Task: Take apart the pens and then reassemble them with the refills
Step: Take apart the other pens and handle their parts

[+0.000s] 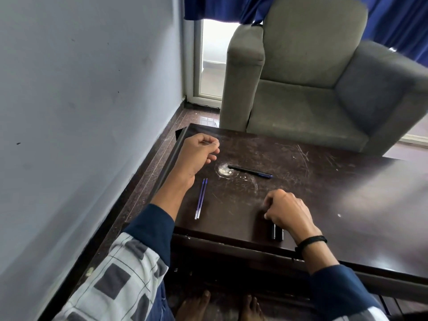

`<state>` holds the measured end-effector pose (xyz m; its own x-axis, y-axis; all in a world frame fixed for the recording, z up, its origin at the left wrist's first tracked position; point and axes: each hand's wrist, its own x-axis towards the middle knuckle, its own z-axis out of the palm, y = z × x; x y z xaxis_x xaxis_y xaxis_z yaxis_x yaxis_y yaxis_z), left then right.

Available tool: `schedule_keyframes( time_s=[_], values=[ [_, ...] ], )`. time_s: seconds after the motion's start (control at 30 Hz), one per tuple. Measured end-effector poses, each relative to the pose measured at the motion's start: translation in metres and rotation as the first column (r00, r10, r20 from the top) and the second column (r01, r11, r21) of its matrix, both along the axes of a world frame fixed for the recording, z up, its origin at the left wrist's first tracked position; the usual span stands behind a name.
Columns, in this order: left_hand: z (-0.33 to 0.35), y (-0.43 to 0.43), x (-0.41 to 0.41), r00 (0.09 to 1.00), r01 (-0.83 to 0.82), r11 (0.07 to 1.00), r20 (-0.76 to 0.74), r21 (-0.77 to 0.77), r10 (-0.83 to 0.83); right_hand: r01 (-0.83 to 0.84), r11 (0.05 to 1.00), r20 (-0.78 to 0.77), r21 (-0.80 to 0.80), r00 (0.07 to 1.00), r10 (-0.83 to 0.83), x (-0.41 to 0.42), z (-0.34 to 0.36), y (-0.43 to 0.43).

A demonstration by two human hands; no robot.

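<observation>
A whole black pen [250, 171] lies across the middle of the dark wooden table [324, 181]. Two blue refills [201, 198] lie side by side near the left edge. My left hand [196, 152] hovers above the table's far left corner with its fingers curled in; something thin may sit between the fingertips, too small to tell. My right hand [288, 213] rests near the front edge, fingers closed. Short black pen parts [277, 231] stick out from under its palm toward the wrist.
A grey armchair [312, 77] stands right behind the table. A wall [81, 112] runs close along the left side, with a narrow strip of floor between. A white scuffed spot [224, 170] marks the tabletop by the pen's left end. My bare feet [220, 306] are under the table.
</observation>
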<state>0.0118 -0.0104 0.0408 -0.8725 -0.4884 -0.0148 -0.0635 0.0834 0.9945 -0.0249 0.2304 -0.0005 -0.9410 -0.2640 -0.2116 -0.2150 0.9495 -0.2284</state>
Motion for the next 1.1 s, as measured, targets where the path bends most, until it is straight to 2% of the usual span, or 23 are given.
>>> schedule_keyframes(
  time_s=[0.13,0.23,0.37,0.5,0.67,0.83,0.9,0.97,1.1],
  values=[
    [-0.001,0.002,-0.001,1.0,0.009,1.0,-0.002,-0.015,-0.009,-0.035,0.995,0.042,-0.093,0.998,0.04,-0.004,-0.003,-0.004],
    [-0.001,0.003,-0.002,1.0,0.013,1.0,-0.002,-0.021,-0.013,-0.032,0.98,-0.018,-0.198,0.999,0.029,-0.006,-0.004,-0.005],
    [-0.003,0.006,-0.002,1.0,0.023,1.0,0.001,-0.017,-0.023,0.008,0.988,-0.106,-0.154,0.994,-0.024,-0.006,-0.006,-0.008],
    [-0.004,0.01,-0.002,0.999,0.05,0.998,0.004,-0.047,-0.05,-0.077,0.993,-0.069,-0.088,0.995,0.071,-0.002,-0.009,-0.016],
    [-0.006,0.01,-0.003,0.997,0.071,0.995,0.036,-0.065,-0.069,-0.141,0.978,0.004,-0.154,0.99,0.144,0.0,-0.009,-0.029],
    [-0.014,0.01,-0.002,0.968,0.199,0.965,0.188,-0.169,-0.167,-0.112,0.962,0.1,-0.249,0.985,0.141,0.002,-0.011,-0.039],
    [-0.021,0.011,-0.005,0.942,0.253,0.934,0.282,-0.251,-0.179,-0.012,0.924,0.189,-0.381,0.978,0.09,0.0,-0.011,-0.041],
    [-0.026,0.012,-0.007,0.915,0.288,0.903,0.369,-0.318,-0.161,0.101,0.842,0.266,-0.53,0.963,0.053,-0.001,-0.007,-0.042],
    [-0.027,0.018,-0.008,0.894,0.308,0.917,0.408,-0.255,-0.187,0.299,0.628,0.392,-0.718,0.92,0.011,-0.002,0.003,-0.042]
  ],
)
